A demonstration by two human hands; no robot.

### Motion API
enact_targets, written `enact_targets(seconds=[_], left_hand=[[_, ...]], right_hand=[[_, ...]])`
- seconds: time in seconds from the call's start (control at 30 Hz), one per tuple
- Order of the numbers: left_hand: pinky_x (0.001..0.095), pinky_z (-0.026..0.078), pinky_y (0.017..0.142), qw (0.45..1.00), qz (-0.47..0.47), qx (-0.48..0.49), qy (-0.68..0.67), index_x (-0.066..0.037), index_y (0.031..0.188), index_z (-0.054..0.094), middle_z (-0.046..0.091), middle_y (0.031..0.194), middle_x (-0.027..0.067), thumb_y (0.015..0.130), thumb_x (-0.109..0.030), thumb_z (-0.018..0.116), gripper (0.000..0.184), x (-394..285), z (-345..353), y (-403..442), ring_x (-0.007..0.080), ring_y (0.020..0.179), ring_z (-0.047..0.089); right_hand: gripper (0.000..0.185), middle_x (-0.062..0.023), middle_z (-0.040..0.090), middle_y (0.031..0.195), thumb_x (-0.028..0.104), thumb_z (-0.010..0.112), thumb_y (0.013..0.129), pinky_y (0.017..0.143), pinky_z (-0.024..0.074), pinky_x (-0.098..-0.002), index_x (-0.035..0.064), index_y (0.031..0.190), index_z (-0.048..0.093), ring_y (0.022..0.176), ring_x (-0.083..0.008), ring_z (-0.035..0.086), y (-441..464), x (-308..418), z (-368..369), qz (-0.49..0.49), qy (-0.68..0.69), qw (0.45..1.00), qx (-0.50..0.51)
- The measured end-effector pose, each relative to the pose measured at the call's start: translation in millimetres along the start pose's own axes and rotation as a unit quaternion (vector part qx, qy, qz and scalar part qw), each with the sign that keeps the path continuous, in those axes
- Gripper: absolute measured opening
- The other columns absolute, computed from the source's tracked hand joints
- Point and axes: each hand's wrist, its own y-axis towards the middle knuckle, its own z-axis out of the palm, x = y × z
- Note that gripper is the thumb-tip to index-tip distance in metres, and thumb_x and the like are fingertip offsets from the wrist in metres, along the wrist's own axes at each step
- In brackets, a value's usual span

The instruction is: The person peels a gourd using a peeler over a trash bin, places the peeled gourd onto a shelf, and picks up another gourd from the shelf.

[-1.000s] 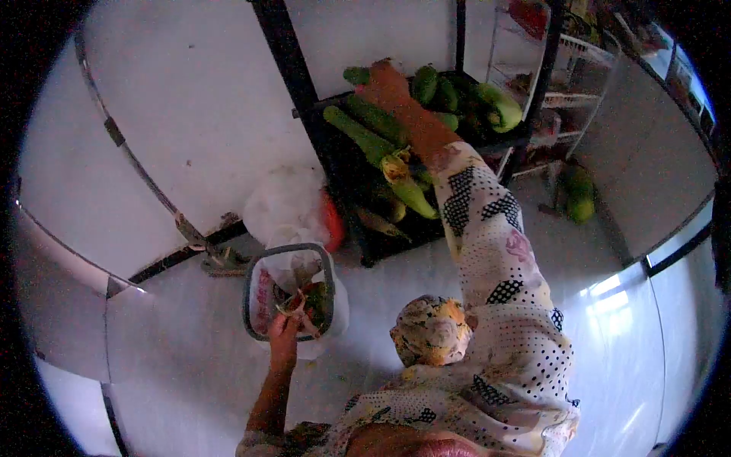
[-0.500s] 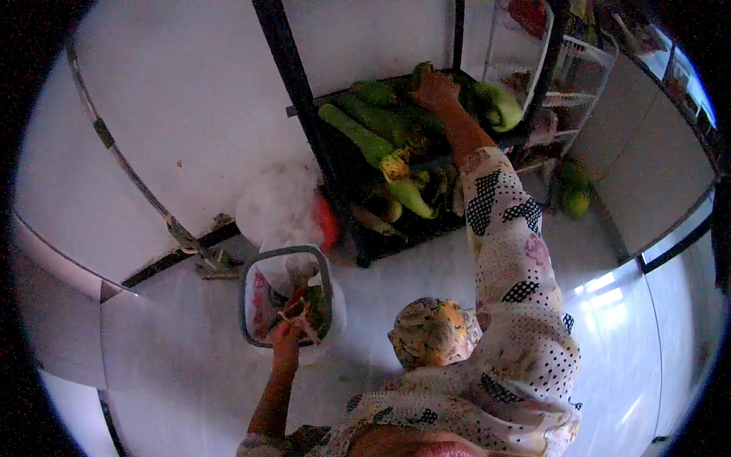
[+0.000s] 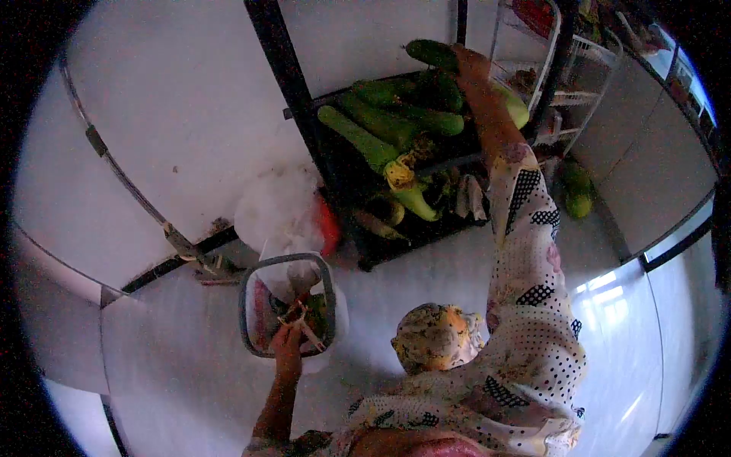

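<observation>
My right hand (image 3: 474,70) grips one end of a dark green gourd (image 3: 431,53), lifted over the back of a black shelf rack. Under it on the shelf lie several long green gourds (image 3: 373,118) and a pale green one (image 3: 512,105), partly behind my forearm. Down at the left, my left hand (image 3: 287,340) is closed at the near rim of a white waste bin (image 3: 326,276) with a grey rim. Its fingers pinch pale, twig-like scraps (image 3: 308,329). Dark and green scraps show inside the bin, too dim to name.
A large mottled pumpkin (image 3: 430,339) sits on the floor by my body. Beside the rack are a white wire rack (image 3: 582,84) and a green gourd (image 3: 576,190) on the floor. White plastic bags (image 3: 278,206) and a red object (image 3: 327,225) stand behind the bin.
My right hand has moved up and right, raising the dark green gourd off the shelf pile. My left hand stays at the bin, its fingers slightly further in over the rim.
</observation>
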Motion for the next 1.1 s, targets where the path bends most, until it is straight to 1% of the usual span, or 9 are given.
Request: enact_targets(seconds=[0.07,0.1,0.17,0.4,0.53,0.57,0.77,0.97,1.1], left_hand=[[0.0312,0.048,0.078,0.998,0.015,0.011,0.065,0.0,0.101,0.06,0.061,0.097,0.0067,0.092,-0.022,0.053,0.025,-15.2,6.5,-6.5,0.0154,0.088,0.057],[0.0312,0.048,0.077,0.995,0.023,0.017,0.096,0.0,0.1,0.06,0.061,0.097,0.0066,0.092,-0.022,0.053,0.025,-19.4,9.9,-8.8,0.0152,0.088,0.057],[0.0306,0.047,0.076,0.995,0.044,-0.009,0.092,0.0,0.098,0.06,0.06,0.095,0.0058,0.092,-0.024,0.054,0.025,-12.8,12.2,-10.5,0.015,0.086,0.056],[0.0296,0.044,0.073,0.984,0.109,-0.025,0.14,-0.001,0.096,0.059,0.058,0.088,0.0037,0.092,-0.025,0.053,0.025,-1.1,-5.3,-23.2,0.0137,0.08,0.053],[0.0293,0.044,0.074,0.982,0.087,-0.014,0.169,-0.002,0.098,0.058,0.058,0.087,0.0038,0.092,-0.026,0.052,0.025,-21.7,-2.8,-26.0,0.0134,0.08,0.053],[0.0292,0.044,0.074,0.984,0.08,-0.001,0.16,-0.002,0.099,0.058,0.058,0.088,0.0038,0.092,-0.026,0.052,0.026,-16.2,-8.6,-17.4,0.0136,0.08,0.053],[0.0291,0.044,0.075,0.997,0.036,0.008,0.072,-0.002,0.102,0.058,0.059,0.091,0.0044,0.092,-0.026,0.053,0.027,-12.0,-7.3,-10.4,0.0136,0.082,0.054],[0.0283,0.044,0.082,0.992,0.062,0.019,0.104,-0.001,0.106,0.06,0.061,0.097,0.0043,0.091,-0.022,0.053,0.027,-46.4,-8.5,-0.8,0.0131,0.089,0.055],[0.028,0.043,0.083,0.99,0.083,0.014,0.115,-0.001,0.108,0.059,0.061,0.097,0.0035,0.091,-0.021,0.053,0.027,-36.1,-14.1,2.0,0.0125,0.089,0.055]], right_hand=[[0.041,-0.0081,0.061,0.106,0.031,0.067,0.081,0.078,0.0514,-0.0426,0.0072,0.112,0.058,0.1,-0.0271,0.058,-2.2,17.3,7.2,-0.002,0.162,0.987,-0.013],[0.041,-0.009,0.061,0.107,0.03,0.067,0.08,0.079,0.0515,-0.0425,0.0065,0.113,0.057,0.102,-0.0282,0.057,0.4,22.8,19.4,0.089,0.469,0.879,-0.003],[0.042,-0.0114,0.059,0.11,0.029,0.067,0.081,0.083,0.0513,-0.0422,0.0051,0.114,0.057,0.106,-0.03,0.055,-3.7,46.5,21.1,0.108,0.68,0.725,0.015],[0.05,-0.0199,0.043,0.131,0.03,0.061,0.084,0.097,0.0422,-0.0441,0.0046,0.125,0.049,0.12,-0.0345,0.043,-80.1,181.7,-31.3,-0.172,0.208,0.957,0.105],[0.054,-0.0169,0.042,0.133,0.031,0.06,0.084,0.099,0.0393,-0.0452,0.0063,0.13,0.044,0.121,-0.035,0.04,-105.6,175.5,19.7,-0.382,-0.016,0.921,0.07],[0.052,-0.0135,0.041,0.134,0.03,0.059,0.085,0.097,0.0402,-0.0469,0.0072,0.129,0.044,0.121,-0.0349,0.038,-119.2,200.4,0.2,-0.348,-0.14,0.912,0.167],[0.05,-0.0164,0.043,0.131,0.029,0.059,0.085,0.092,0.0439,-0.0486,0.0083,0.127,0.045,0.111,-0.0375,0.049,-137.4,196.4,5.5,-0.316,-0.076,0.937,0.125],[0.051,-0.02,0.051,0.122,0.033,0.058,0.085,0.088,0.0457,-0.0466,0.0074,0.128,0.046,0.097,-0.0407,0.057,-118.2,204.0,14.4,-0.174,0.071,0.954,0.232],[0.052,-0.0191,0.052,0.118,0.034,0.059,0.083,0.085,0.0465,-0.0447,0.0041,0.124,0.048,0.1,-0.0368,0.056,-151.9,208.4,20.7,-0.299,-0.021,0.929,0.218]])
